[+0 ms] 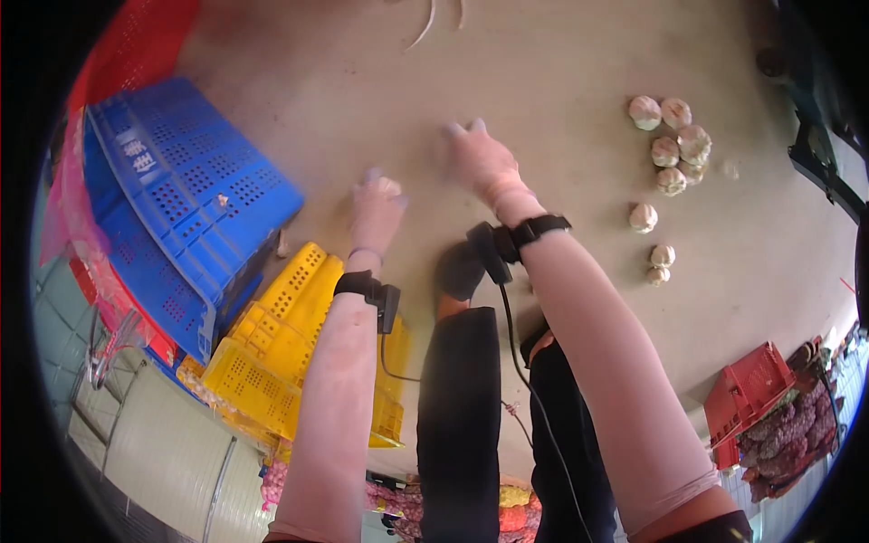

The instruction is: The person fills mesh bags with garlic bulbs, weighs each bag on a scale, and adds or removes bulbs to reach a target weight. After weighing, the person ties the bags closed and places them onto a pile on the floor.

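My left hand, in a pale glove, is closed on a whitish garlic bulb, which is partly hidden by the fingers. To its right and a little farther out, my gloved right hand is over the concrete floor. Motion smears its fingers, so I cannot make out whether anything is in them. Several garlic bulbs lie in a loose cluster on the floor to the right. A single bulb sits nearer, with two small ones below it.
At left stands a blue perforated crate, with a yellow crate next to it, close to my left forearm. A red crate and filled mesh sacks are at lower right. Cables run from my wrist straps.
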### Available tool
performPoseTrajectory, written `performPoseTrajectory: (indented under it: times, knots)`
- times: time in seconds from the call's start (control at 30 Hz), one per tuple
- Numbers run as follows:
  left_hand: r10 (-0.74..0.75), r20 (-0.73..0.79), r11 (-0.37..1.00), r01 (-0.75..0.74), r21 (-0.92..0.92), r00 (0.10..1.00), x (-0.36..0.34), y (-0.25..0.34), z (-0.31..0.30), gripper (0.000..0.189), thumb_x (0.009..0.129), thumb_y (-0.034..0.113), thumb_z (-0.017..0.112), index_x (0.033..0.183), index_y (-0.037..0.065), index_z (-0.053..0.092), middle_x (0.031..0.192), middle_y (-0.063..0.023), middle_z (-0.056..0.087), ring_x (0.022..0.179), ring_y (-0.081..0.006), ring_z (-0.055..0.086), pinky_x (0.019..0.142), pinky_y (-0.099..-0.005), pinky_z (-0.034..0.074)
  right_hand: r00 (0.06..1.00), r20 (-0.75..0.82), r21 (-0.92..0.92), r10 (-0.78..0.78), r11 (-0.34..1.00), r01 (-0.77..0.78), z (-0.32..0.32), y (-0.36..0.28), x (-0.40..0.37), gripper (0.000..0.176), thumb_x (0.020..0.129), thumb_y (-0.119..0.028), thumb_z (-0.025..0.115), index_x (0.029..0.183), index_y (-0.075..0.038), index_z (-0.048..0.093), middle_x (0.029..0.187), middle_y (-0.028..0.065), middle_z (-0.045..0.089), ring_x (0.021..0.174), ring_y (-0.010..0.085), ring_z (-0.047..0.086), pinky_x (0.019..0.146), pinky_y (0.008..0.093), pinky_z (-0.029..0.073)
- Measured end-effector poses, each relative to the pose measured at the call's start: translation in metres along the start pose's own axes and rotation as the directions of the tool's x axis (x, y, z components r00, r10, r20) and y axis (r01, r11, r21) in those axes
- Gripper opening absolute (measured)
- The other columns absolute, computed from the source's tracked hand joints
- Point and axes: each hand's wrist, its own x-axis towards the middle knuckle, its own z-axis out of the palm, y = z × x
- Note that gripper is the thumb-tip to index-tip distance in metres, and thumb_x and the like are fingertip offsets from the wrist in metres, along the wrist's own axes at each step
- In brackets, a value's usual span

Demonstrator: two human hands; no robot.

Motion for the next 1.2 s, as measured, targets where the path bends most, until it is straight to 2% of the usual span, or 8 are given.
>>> performPoseTrajectory:
  times: [0.1,0.23,0.33,0.4,0.6,0.77,1.0,1.2]
  knots:
    - [-0.088,0.151,0.944,0.130,-0.302,0.985,0.000,-0.002,0.040,0.053,0.066,0.026,0.071,0.109,0.011,0.044,0.098,-0.0168,0.053,0.089,-0.0303,0.053,0.078,-0.0386,0.044,0.990,-0.139,0.504,-0.028,0.858,0.095,0.014,0.066,-0.047,0.040,0.077,-0.025,0.056,0.114,-0.009,0.050,0.100,0.0142,0.057,0.084,0.0260,0.058,0.072,0.0342,0.048]
    - [0.127,0.340,0.797,0.108,-0.594,0.932,-0.044,0.057,0.047,0.051,0.078,0.030,0.063,0.114,0.000,0.044,0.106,-0.0213,0.057,0.106,-0.0335,0.051,0.089,-0.0369,0.040,0.975,0.127,0.978,0.182,0.143,-0.154,0.016,0.163,-0.146,0.045,0.075,-0.028,0.063,0.115,-0.011,0.050,0.094,0.0047,0.055,0.080,0.0173,0.054,0.069,0.0288,0.046]
    - [0.242,0.752,0.341,0.672,-0.658,0.613,-0.077,0.116,0.047,0.028,0.076,0.022,0.066,0.092,0.008,0.048,0.070,-0.0023,0.052,0.056,-0.0117,0.050,0.044,-0.0299,0.041,0.932,0.258,0.947,0.253,-0.256,-0.193,0.055,0.223,-0.205,0.047,0.076,-0.031,0.063,0.116,-0.011,0.048,0.098,0.0032,0.054,0.082,0.0166,0.053,0.069,0.0312,0.045]
    - [0.208,0.833,0.321,0.768,-0.554,0.513,-0.092,0.127,0.087,0.054,0.069,0.032,0.072,0.106,0.011,0.038,0.087,-0.0069,0.051,0.053,-0.0130,0.047,0.041,-0.0333,0.041,0.913,0.295,0.884,0.283,-0.443,-0.149,0.085,0.241,-0.223,0.047,0.078,-0.032,0.061,0.117,-0.009,0.047,0.102,0.0037,0.054,0.079,0.0144,0.050,0.066,0.0317,0.044]
    - [0.130,0.834,0.218,0.805,-0.552,0.537,-0.112,0.163,0.107,0.066,0.071,0.044,0.067,0.118,0.014,0.033,0.092,-0.0077,0.053,0.074,-0.0179,0.052,0.062,-0.0439,0.048,0.861,0.175,0.984,0.478,-0.102,-0.144,0.102,0.201,-0.209,0.036,0.080,-0.018,0.059,0.112,-0.005,0.051,0.088,0.0022,0.058,0.076,0.0110,0.053,0.069,0.0235,0.045]
    - [0.085,0.812,0.061,0.811,-0.582,0.577,-0.133,0.173,0.139,0.056,0.072,0.064,0.056,0.108,0.021,0.052,0.091,0.0045,0.055,0.076,-0.0113,0.051,0.068,-0.0386,0.047,0.674,0.122,0.954,0.728,-0.272,0.122,0.120,0.152,-0.208,0.033,0.078,-0.013,0.061,0.108,-0.004,0.052,0.086,0.0017,0.056,0.073,0.0083,0.050,0.066,0.0226,0.044]
    - [0.110,0.865,-0.262,0.854,-0.450,0.490,-0.120,0.162,0.132,0.054,0.080,0.064,0.041,0.111,0.021,0.052,0.101,0.0003,0.057,0.088,-0.0167,0.055,0.069,-0.0384,0.048,0.944,0.001,0.990,0.330,0.131,-0.047,0.144,0.176,-0.183,0.051,0.074,-0.013,0.060,0.121,-0.002,0.044,0.101,0.0087,0.057,0.094,0.0152,0.054,0.079,0.0279,0.046]
    - [0.131,0.811,-0.370,0.787,-0.494,0.570,-0.117,0.171,0.111,0.061,0.079,0.069,0.032,0.109,0.019,0.050,0.098,-0.0007,0.054,0.087,-0.0203,0.053,0.071,-0.0469,0.044,0.938,-0.109,0.880,0.330,0.470,-0.063,0.106,0.173,-0.158,0.070,0.078,-0.019,0.061,0.136,-0.009,0.025,0.120,0.0139,0.042,0.096,0.0199,0.053,0.080,0.0308,0.045]
